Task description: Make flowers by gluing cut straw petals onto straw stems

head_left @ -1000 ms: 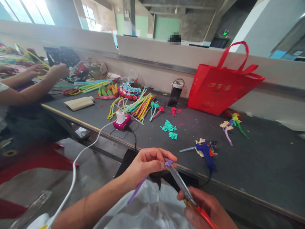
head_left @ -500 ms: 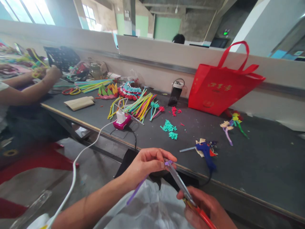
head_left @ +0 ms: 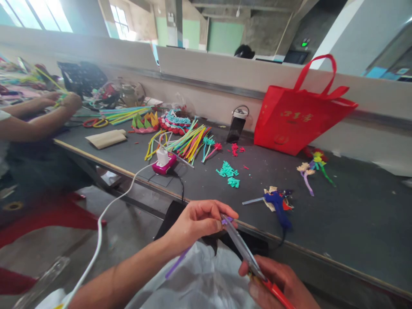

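Observation:
My left hand point(head_left: 204, 221) is closed in a pinch on a thin purple pipe cleaner point(head_left: 177, 262), whose long end hangs down below the wrist. At the fingertips the other end of it shows as a small purple bit between the scissor blades. My right hand point(head_left: 278, 279) is wrapped round the red handles of a pair of scissors point(head_left: 241, 246). The blades point up and left, their tips touching the purple piece by my left fingers. Both hands are above my lap, in front of the table edge.
On the dark table point(head_left: 363, 223) lie a blue glue gun point(head_left: 278, 208), teal cut pieces point(head_left: 228, 170), a bundle of pipe cleaners point(head_left: 193, 143) and finished flowers point(head_left: 305, 169). A red bag point(head_left: 299, 118), a bottle point(head_left: 237, 124) and a power socket point(head_left: 165, 163) stand there. Another person's arms point(head_left: 41, 118) work at left.
The purple pipe cleaner's hanging end has swung slightly left and down. The scissor blades have shifted a little at my left fingertips. At left, the other person's hands have moved.

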Tool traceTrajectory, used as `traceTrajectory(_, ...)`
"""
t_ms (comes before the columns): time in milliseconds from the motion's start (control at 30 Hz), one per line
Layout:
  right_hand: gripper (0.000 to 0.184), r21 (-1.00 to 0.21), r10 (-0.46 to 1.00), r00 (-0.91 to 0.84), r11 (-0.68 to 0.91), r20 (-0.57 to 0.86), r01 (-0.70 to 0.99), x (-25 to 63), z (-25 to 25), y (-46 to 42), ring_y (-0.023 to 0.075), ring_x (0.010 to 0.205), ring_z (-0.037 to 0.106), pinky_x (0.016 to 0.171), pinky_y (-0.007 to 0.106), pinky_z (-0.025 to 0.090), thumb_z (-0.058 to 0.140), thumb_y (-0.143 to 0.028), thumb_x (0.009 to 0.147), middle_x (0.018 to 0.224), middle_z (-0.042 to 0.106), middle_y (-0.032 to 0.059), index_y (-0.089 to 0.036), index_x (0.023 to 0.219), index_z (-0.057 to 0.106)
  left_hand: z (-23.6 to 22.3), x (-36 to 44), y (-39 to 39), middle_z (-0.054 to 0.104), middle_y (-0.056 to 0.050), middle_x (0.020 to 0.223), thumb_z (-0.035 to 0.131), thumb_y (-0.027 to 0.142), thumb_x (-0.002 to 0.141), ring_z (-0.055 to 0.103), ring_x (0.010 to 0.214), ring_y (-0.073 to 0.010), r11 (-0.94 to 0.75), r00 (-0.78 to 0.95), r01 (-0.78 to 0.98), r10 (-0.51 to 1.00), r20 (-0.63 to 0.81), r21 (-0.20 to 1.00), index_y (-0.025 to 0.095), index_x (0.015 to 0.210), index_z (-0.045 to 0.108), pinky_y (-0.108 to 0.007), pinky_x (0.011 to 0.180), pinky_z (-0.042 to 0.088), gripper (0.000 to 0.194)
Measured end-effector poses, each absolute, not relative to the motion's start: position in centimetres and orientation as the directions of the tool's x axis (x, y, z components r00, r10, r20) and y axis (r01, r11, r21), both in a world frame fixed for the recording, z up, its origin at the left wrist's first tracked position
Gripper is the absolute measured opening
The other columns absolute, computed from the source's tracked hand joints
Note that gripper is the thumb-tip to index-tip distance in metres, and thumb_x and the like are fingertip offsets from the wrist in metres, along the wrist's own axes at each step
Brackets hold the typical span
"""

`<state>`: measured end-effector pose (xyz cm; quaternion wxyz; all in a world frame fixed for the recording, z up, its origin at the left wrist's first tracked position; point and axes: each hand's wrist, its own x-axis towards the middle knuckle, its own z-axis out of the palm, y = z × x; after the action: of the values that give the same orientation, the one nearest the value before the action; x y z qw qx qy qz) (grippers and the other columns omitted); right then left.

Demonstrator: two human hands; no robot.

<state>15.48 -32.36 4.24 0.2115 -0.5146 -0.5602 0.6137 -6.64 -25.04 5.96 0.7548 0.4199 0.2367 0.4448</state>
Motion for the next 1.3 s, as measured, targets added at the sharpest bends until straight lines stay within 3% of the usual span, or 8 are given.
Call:
traceTrajectory(433,0.062,-0.928,0.771,-0.516,-0.291,-0.372,0.234,15.6,4.4,-32.2,0.0058,0.05,0.023,0.047,0.02,0.02,0.057,-0.078,0.072,0.057,0.029,-0.0077,-0.018,0.089,0.059,6.9,-7.0,-24.7,0.069,-0.013,0.104,0.075,0.023,0.074,0.069,0.089,-0.0236,0.178,0.492,-0.426,0.868,0.062,0.887,0.012,0.063,0.064,-0.033,0.081,0.051,0.019)
traceTrajectory(600,0.063,-0.9,0.764,-0.476,-0.377,-0.436,0.22,15.7,4.1,-32.2,0.0045,0.047,0.018,0.045,0.02,0.018,0.062,-0.077,0.069,0.054,0.025,-0.0102,-0.02,0.094,0.058,6.9,-7.1,-24.6,0.069,-0.013,0.104,0.075,0.025,0.074,0.068,0.088,-0.0228,0.168,0.481,-0.405,0.875,0.053,0.899,0.012,0.064,0.063,-0.032,0.08,0.049,0.02)
traceTrajectory(867,0.063,-0.907,0.803,-0.425,-0.337,-0.417,0.253,15.0,5.3,-32.0,0.0053,0.048,0.019,0.047,0.02,0.025,0.059,-0.079,0.068,0.057,0.027,-0.0089,-0.02,0.088,0.059,6.9,-6.9,-24.6,0.069,-0.013,0.103,0.076,0.025,0.073,0.068,0.087,-0.0229,0.184,0.493,-0.412,0.869,0.049,0.892,0.012,0.064,0.062,-0.032,0.08,0.05,0.021)
traceTrajectory(1300,0.036,-0.892,0.833,-0.348,-0.33,-0.43,0.31,15.5,4.2,-32.2,0.0063,0.051,0.023,0.051,0.018,0.032,0.073,-0.051,0.068,0.058,0.03,-0.0081,-0.02,0.085,0.062,6.9,-6.9,-24.5,0.07,-0.013,0.101,0.074,0.022,0.075,0.069,0.086,-0.0207,0.179,0.521,-0.421,0.85,0.076,0.889,0.012,0.065,0.062,-0.029,0.078,0.05,0.019)
